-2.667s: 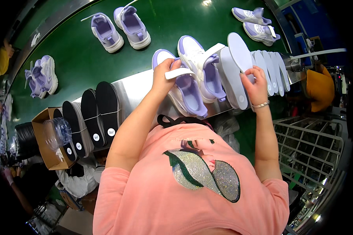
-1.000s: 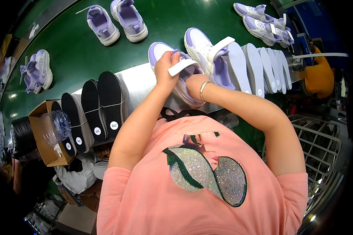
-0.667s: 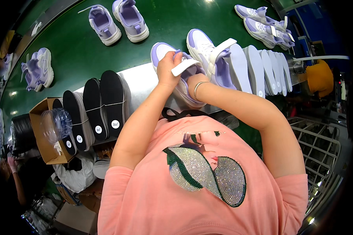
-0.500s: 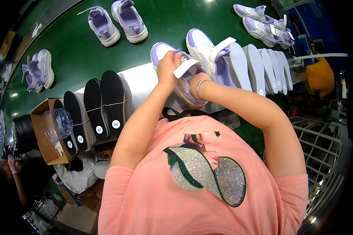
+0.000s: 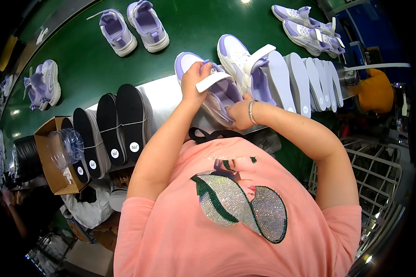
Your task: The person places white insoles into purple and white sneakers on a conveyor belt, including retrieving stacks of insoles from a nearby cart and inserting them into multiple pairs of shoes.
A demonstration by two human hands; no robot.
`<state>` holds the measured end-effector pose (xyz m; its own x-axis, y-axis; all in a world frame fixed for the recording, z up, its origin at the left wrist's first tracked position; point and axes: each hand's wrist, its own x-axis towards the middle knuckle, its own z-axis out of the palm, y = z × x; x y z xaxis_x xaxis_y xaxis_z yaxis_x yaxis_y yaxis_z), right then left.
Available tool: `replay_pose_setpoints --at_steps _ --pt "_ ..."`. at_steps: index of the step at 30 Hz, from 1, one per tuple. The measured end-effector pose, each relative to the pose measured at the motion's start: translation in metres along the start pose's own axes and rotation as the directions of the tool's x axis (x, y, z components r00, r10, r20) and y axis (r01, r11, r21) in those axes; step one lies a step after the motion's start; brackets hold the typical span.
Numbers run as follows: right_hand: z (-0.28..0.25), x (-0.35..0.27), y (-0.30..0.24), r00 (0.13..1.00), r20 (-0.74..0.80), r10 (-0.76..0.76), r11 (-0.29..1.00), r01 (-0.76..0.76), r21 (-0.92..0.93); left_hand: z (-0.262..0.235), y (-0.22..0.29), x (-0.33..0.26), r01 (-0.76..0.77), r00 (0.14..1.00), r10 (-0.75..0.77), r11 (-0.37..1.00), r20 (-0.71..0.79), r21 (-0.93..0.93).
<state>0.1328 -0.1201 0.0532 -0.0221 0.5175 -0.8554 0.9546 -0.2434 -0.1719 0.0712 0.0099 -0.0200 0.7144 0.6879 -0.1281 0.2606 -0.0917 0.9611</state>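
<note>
A white and lilac sneaker [image 5: 225, 93] is held between my two hands, its toe pointing away from me. My left hand [image 5: 195, 84] wraps its side and the front of the opening, next to a loose white strap. At the heel, my right hand [image 5: 241, 113] has its fingers closed around the collar, with a silver bracelet on that wrist. The inside of the opening shows. Close on the right lies the matching sneaker [image 5: 238, 60], its strap lifted too. Pale lilac insoles [image 5: 280, 81] stand in a row beside it.
Black insoles [image 5: 130, 117] in tied stacks stand at left, beside a cardboard box [image 5: 55, 177] with clear plastic in it. More sneaker pairs [image 5: 148, 25] sit on the green belt [image 5: 189, 23]. A wire rack [image 5: 378, 168] is at lower right.
My right hand has drawn back from inside the sneaker and now grips its heel collar. The left hand keeps its hold. The view has shifted slightly.
</note>
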Motion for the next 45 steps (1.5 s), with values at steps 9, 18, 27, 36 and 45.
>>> replay_pose_setpoints --at_steps 9,18,27,36,45 --pt "-0.025 0.015 0.013 0.404 -0.905 -0.136 0.953 -0.198 -0.231 -0.009 0.019 -0.001 0.375 0.918 -0.294 0.863 0.268 -0.338" --pt "-0.02 0.026 0.03 0.387 -0.905 -0.176 0.971 -0.082 -0.224 -0.006 0.012 0.006 0.456 0.878 -0.353 0.82 0.322 -0.345" --pt "-0.034 -0.032 0.036 0.793 -0.601 -0.099 0.214 0.607 0.765 -0.041 0.022 0.001 0.001 0.97 0.083 0.939 0.23 -0.343" --pt "0.005 -0.056 0.052 0.577 -0.746 0.332 0.57 0.508 0.646 -0.086 0.033 0.008 0.08 0.977 -0.063 0.994 0.203 -0.079" --pt "0.003 -0.066 0.003 0.31 -0.925 0.22 0.82 0.455 0.348 -0.063 0.101 -0.076 -0.361 0.912 0.352 0.933 0.212 0.004"
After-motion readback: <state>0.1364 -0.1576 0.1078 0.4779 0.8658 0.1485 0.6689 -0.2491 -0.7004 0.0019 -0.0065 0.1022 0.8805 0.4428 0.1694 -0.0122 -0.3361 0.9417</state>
